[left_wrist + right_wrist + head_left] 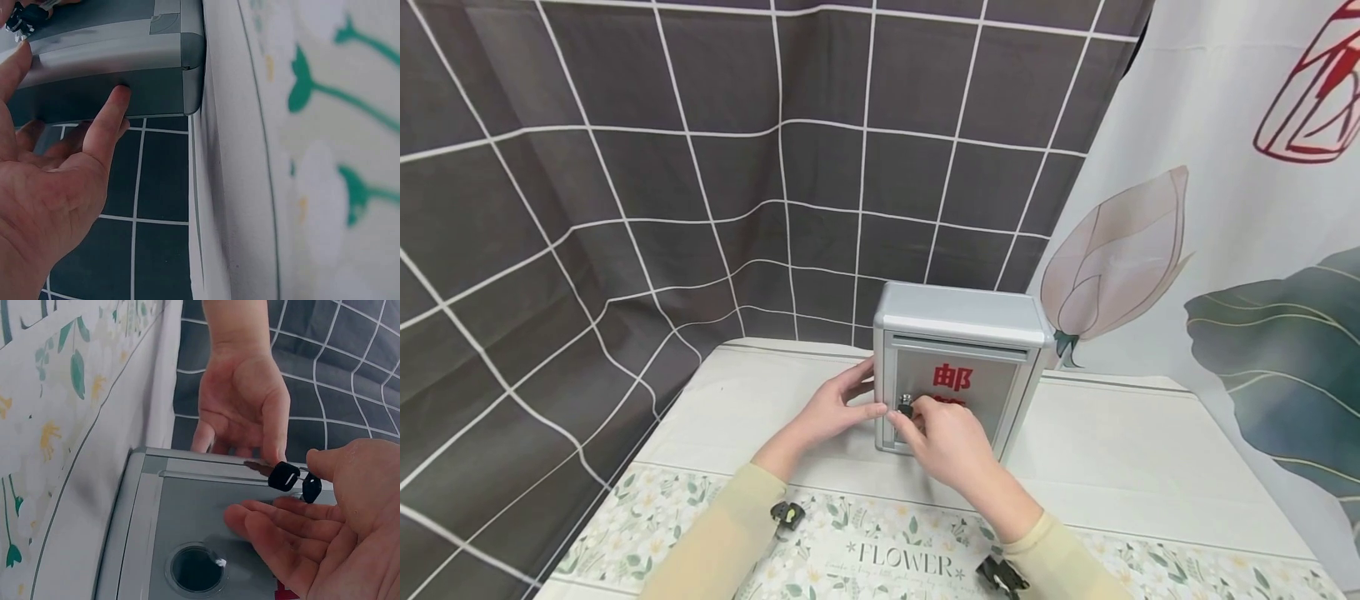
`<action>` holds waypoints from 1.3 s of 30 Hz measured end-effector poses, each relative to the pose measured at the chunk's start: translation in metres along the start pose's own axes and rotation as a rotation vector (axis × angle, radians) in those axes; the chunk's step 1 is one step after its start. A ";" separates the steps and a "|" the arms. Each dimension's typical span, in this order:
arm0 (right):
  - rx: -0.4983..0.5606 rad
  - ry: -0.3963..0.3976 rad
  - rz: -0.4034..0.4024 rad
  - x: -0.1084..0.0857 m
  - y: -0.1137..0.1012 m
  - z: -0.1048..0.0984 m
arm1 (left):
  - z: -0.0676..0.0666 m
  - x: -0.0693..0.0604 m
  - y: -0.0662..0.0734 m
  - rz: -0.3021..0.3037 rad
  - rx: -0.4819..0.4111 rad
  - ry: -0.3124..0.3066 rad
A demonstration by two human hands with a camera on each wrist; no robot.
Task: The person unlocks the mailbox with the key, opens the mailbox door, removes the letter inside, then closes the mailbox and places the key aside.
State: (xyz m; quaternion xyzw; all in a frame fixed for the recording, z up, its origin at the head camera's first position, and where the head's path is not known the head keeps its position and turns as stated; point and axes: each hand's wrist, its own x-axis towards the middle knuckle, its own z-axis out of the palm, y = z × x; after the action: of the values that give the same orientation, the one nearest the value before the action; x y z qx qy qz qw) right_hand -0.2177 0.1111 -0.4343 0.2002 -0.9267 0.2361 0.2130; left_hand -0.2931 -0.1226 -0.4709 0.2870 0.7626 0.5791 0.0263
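Note:
A grey metal mailbox (964, 310) with red characters and a slot near its top stands upright on the table. From its front lock (906, 399) hang black-headed keys (285, 477); one blade points away, loose from the lock. My right hand (953, 437) is around the keys, its thumb and fingers spread on either side of them, with a gap showing in the right wrist view. My left hand (833, 410) rests against the box's left side. Its thumb touches the front edge near the lock, one straight finger presses the side, and other fingertips are partly hidden behind the box.
The table (1150, 450) wears a white cloth with a floral band and the word FLOWER. Behind hangs a dark curtain (820, 167) with white grid lines. A pale curtain (1210, 108) with plant prints is on the right. A round window (197, 569) shows in the mailbox's front.

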 end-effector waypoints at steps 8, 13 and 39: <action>0.065 0.023 -0.005 0.001 0.008 0.010 | 0.000 -0.001 0.001 -0.003 -0.002 -0.004; 0.070 0.016 -0.020 0.001 0.009 0.013 | -0.001 -0.001 0.002 -0.009 -0.003 -0.001; 0.241 -0.039 0.053 0.001 -0.002 0.001 | 0.000 -0.001 0.004 -0.010 -0.035 -0.008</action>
State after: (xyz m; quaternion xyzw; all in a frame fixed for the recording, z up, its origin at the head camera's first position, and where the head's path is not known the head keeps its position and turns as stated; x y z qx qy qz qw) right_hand -0.2179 0.1084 -0.4337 0.2043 -0.9006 0.3473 0.1631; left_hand -0.2910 -0.1227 -0.4678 0.2850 0.7536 0.5911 0.0375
